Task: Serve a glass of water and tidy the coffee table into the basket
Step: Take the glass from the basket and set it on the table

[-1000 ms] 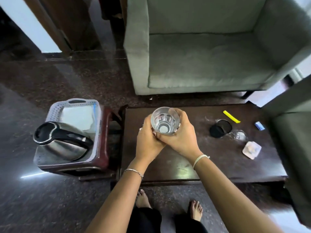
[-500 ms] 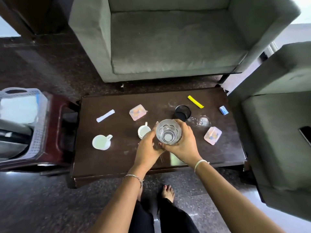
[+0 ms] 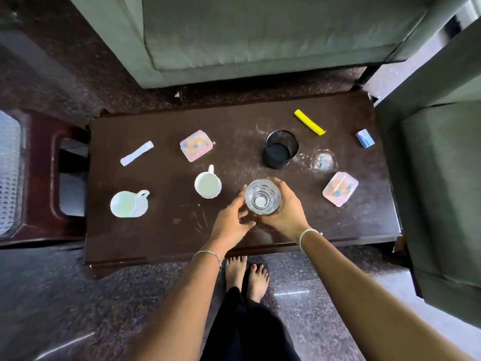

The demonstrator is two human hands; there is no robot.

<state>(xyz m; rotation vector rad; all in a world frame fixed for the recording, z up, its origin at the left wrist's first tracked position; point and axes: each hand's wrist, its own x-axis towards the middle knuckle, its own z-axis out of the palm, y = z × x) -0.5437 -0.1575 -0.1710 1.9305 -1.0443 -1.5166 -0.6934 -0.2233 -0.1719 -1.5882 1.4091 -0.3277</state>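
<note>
A grey sofa (image 3: 260, 35) stands beyond the table (image 3: 156, 235), and an armchair (image 3: 442, 191) sits at your right. At your left a stool (image 3: 44, 183) carries the basket (image 3: 9, 173), of which only an edge shows.

Your right hand (image 3: 289, 212) wraps its fingers round the glass (image 3: 263, 196). Your left hand (image 3: 230, 221) cups the glass's other side, thumb up along the wall. The glass is upright over the table's near middle, with water in it. You cannot tell whether its base touches the top.

Just left of it stands a white mug (image 3: 207, 185), and a second mug (image 3: 128, 204) sits further left. A black cup (image 3: 279, 149) stands behind the glass. One coaster (image 3: 196, 145) lies behind the mugs, another (image 3: 339, 188) to the right. A yellow stick (image 3: 309, 122), a white sachet (image 3: 136, 153) and a blue packet (image 3: 365, 138) lie apart along the far side.
</note>
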